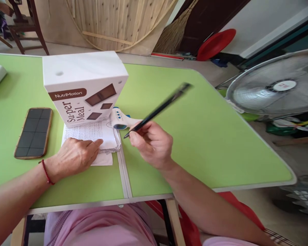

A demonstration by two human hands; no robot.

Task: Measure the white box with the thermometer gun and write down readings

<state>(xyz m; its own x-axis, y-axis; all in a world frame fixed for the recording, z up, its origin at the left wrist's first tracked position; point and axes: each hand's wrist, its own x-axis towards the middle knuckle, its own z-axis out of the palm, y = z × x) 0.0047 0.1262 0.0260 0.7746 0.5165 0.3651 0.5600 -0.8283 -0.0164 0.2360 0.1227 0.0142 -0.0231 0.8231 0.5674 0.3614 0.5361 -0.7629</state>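
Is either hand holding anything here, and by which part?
The right hand holds a slim black pen close to its writing tip. The left hand rests on handwritten white paper sheets, with no grip visible.

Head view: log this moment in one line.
left hand: on papers | right hand: holding black pen, tip off papers | phone: on table

Papers [109, 139] on table [207, 136], phone [34, 133] — at left
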